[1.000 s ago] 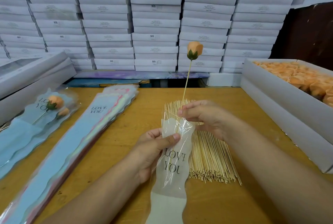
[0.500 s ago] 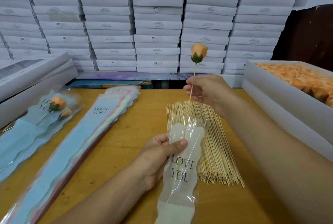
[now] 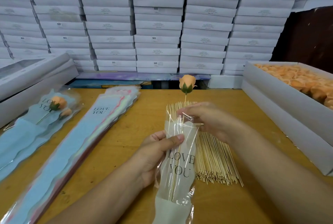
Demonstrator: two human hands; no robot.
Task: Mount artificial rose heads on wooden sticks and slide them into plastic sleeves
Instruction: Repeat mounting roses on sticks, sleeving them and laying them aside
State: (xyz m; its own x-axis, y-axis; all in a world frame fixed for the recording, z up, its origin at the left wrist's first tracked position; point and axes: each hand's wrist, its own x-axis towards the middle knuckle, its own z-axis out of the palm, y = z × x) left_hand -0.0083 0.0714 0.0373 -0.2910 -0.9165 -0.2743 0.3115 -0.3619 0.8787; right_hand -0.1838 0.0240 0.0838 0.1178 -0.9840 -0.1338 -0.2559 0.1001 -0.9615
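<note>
While the left hand is gripping a clear plastic sleeve printed "LOVE YOU", its thumb pressing the front film against the fingers behind, the right hand is pinching the wooden stick at the sleeve's open mouth, fingers closed on stick and film together. Most of the stick is lying inside the sleeve, its lower end reaching the opaque pale pocket at the bottom; the peach rose head with its green calyx is standing clear above the mouth, outside the film.

Beneath and just right of the sleeve, a loose bundle of bare sticks is lying on the wooden worktop. At far right, an open white box is holding a dense layer of peach rose heads. To the left, a flat stack of empty sleeves, blue and pink, is resting diagonally. Further left, finished sleeves are lying in a pile, the top one containing a peach rose on its stick, a second bloom showing beside it. A closed white box is sitting at the left edge. Stacked white cartons are filling the background.
</note>
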